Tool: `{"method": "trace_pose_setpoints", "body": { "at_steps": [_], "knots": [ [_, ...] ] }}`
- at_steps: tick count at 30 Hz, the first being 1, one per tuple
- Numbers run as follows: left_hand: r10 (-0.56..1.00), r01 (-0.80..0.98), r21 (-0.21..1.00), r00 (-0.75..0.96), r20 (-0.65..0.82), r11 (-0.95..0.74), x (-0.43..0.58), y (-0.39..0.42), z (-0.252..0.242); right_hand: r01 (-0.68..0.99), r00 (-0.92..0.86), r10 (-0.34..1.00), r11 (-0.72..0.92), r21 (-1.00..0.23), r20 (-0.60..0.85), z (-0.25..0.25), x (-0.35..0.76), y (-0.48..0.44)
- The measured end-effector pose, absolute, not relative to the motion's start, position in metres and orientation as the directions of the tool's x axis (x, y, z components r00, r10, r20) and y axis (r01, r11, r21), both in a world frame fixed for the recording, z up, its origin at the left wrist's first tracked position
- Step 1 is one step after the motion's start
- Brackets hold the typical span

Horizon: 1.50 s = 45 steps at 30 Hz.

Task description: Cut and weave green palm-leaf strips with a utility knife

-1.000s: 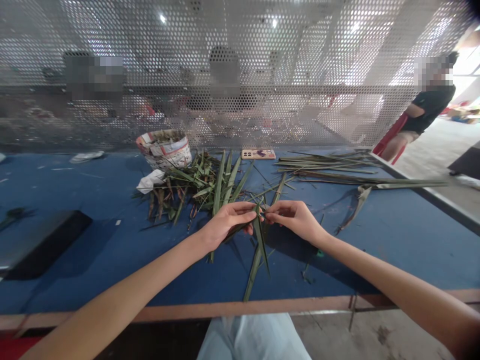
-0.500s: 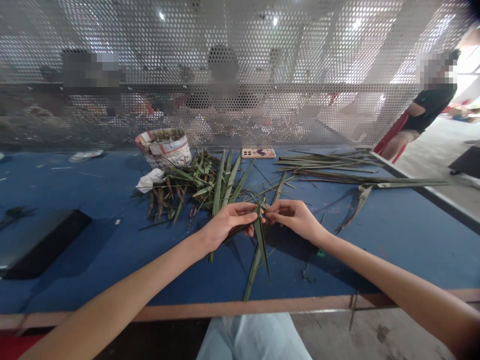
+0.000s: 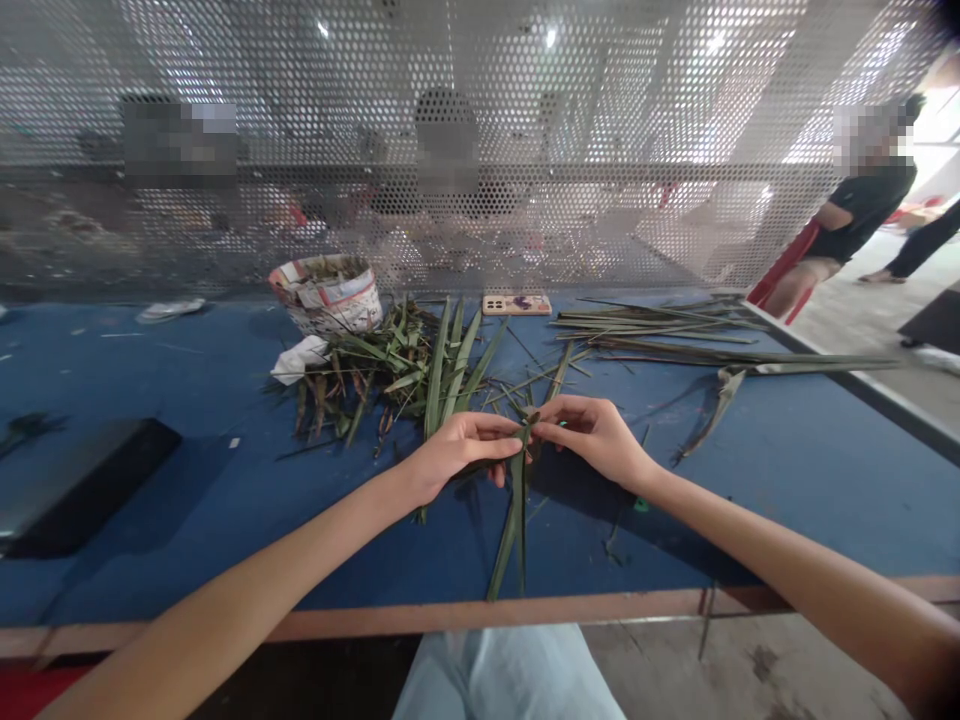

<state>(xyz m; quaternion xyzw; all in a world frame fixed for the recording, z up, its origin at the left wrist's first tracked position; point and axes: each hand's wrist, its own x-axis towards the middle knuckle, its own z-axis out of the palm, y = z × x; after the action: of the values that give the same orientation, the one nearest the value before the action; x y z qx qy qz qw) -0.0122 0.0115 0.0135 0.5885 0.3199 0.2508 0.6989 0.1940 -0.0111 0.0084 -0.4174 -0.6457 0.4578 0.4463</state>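
Both of my hands meet above the blue table (image 3: 150,480), pinching the same long green leaf strips (image 3: 516,510). My left hand (image 3: 454,455) is closed, thumb and fingers gripping the strips' upper end. Just to its right, my right hand (image 3: 592,435) is closed on the same point with its fingertips. The strips hang down from the pinch toward the table's near edge. A pile of cut green leaves (image 3: 390,370) lies just beyond my hands.
A paper-wrapped basket (image 3: 330,292) and a phone (image 3: 516,305) sit at the back by a perforated metal screen (image 3: 480,140). Long leaf stalks (image 3: 675,340) lie at the right. A black flat object (image 3: 82,485) rests at the left. People are behind the screen and at the far right.
The hanging strips have swung from slanting right to nearly straight down and drawn closer together. Both hands have stayed in place, still pinched together.
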Motion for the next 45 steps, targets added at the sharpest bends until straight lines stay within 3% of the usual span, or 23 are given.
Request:
{"method": "trace_pose_setpoints", "body": {
  "at_steps": [5, 12, 20, 26, 32, 37, 43, 45],
  "knots": [
    [0.744, 0.085, 0.984, 0.645, -0.173, 0.154, -0.013, 0.010, 0.015, 0.166, -0.256, 0.945, 0.251, -0.954, 0.204, 0.008, 0.195, -0.011],
    [0.741, 0.148, 0.980, 0.642, -0.196, 0.132, -0.014, 0.012, 0.014, 0.333, -0.332, 0.882, 0.441, -0.833, 0.334, 0.006, 0.194, -0.018],
    [0.834, 0.163, 0.984, 0.531, -0.150, 0.074, -0.012, 0.009, 0.009, 0.376, -0.185, 0.880, 0.474, -0.796, 0.437, 0.008, 0.196, -0.018],
    [0.893, 0.072, 0.989, 0.426, -0.144, 0.125, -0.008, 0.008, 0.009, 0.466, -0.303, 0.739, 0.666, -0.583, 0.602, 0.005, 0.194, -0.028],
    [0.909, 0.042, 0.986, 0.380, -0.168, 0.164, -0.005, 0.006, 0.011, 0.486, -0.574, 0.510, 0.842, -0.235, 0.641, -0.005, 0.194, -0.035],
    [0.901, 0.049, 0.979, 0.384, -0.202, 0.199, -0.003, 0.004, 0.010, 0.513, -0.687, 0.404, 0.858, 0.008, 0.604, -0.005, 0.195, -0.037],
    [0.888, 0.018, 0.972, 0.403, -0.222, 0.234, -0.005, 0.002, 0.010, 0.497, -0.710, 0.374, 0.866, 0.048, 0.597, 0.002, 0.191, -0.042],
    [0.878, 0.002, 0.969, 0.422, -0.225, 0.247, -0.005, 0.002, 0.010, 0.503, -0.727, 0.338, 0.854, 0.130, 0.598, 0.004, 0.190, -0.042]
  ]
}}
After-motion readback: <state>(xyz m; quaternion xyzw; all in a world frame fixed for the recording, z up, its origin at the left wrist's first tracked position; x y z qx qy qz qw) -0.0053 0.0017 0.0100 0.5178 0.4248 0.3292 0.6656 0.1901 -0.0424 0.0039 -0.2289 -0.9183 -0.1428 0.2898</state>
